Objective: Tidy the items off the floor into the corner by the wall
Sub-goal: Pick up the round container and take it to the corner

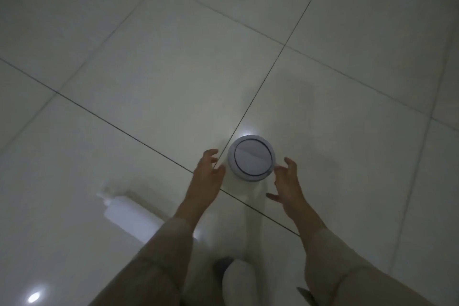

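A person reaches down with both hands toward a small white bin standing upright on a pale tiled floor, seen from a head-worn camera looking forward and down. The bin, a round container with a circular swing lid framed by a dark ring, sits beside a crossing of dark grout lines, and its white body tapers down below the lid. The left hand hovers just beside the bin's left edge, fingers spread and loosely bent, gripping nothing; whether its fingertips touch the rim cannot be told. The right hand is held just beside the bin's right edge, fingers likewise splayed and slightly curved, holding nothing (the two hands are apart, with the bin between them). Beige sleeves cover both forearms. To the left, a white pump bottle lies on its side on the floor, blurred, its nozzle pointing away from the person. Near the bottom edge, between the arms, a white rounded shape shows, too indistinct to identify.
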`<state>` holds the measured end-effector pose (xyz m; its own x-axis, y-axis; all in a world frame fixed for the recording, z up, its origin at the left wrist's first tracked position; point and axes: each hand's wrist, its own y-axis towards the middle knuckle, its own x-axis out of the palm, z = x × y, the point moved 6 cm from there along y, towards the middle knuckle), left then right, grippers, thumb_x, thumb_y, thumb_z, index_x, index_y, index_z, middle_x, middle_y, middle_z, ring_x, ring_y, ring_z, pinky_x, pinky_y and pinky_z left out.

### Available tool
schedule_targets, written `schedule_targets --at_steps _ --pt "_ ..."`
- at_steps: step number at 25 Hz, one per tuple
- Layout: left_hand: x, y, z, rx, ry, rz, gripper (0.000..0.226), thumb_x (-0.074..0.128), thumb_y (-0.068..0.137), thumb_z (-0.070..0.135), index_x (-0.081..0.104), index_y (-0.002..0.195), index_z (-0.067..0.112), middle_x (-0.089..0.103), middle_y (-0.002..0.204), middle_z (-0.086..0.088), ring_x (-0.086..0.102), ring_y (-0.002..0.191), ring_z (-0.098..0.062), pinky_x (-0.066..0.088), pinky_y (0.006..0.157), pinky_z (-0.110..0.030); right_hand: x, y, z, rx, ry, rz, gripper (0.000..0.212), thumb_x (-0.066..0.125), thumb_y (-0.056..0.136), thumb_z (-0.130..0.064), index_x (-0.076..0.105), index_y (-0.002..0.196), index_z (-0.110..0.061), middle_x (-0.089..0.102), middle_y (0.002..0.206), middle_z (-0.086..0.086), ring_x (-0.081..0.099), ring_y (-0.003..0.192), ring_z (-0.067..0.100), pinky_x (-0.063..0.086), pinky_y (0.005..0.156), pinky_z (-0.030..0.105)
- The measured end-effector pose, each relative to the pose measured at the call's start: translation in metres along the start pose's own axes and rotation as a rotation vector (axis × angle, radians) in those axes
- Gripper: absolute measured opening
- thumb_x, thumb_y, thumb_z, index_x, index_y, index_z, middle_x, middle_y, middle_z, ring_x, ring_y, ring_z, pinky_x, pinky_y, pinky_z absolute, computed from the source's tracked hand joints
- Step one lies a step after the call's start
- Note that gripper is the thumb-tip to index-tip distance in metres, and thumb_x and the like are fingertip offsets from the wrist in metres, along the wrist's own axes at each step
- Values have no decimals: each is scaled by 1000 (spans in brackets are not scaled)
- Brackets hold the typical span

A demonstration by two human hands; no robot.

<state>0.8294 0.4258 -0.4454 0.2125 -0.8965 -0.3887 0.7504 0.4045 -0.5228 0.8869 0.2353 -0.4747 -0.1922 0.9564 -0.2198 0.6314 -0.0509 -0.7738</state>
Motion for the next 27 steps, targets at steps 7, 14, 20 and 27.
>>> schedule_targets --at_steps 7,14,20,27 --pt "64 42 -24 -29 -224 -154 51 50 93 23 29 139 19 44 134 -3 46 120 -16 40 86 -17 21 41 14 62 132 -71 27 38 96 -36 38 120 -24 41 130 8 47 117 33 52 62 37" --pt "-27 -42 9 227 37 -27 106 74 53 57 10 137 46 16 123 18 24 119 -5 32 95 -13 47 -38 -31 3 74 -178 28 34 95 -39 43 115 -23 49 117 3 55 104 27 55 58 34" --pt "-168 -124 59 413 195 208 107 71 48 67 6 132 48 14 136 10 15 130 -6 29 104 -21 109 -176 -112 -44 -148 -496 34 34 95 -39 51 117 -20 55 120 4 59 101 21 58 63 32" --pt "-352 -290 146 377 -85 634 111 75 51 64 6 133 38 20 137 31 31 129 4 35 102 -11 192 -402 -233 -427 -393 -807 30 35 88 -59 50 108 -43 52 123 -6 56 106 9 53 85 32"
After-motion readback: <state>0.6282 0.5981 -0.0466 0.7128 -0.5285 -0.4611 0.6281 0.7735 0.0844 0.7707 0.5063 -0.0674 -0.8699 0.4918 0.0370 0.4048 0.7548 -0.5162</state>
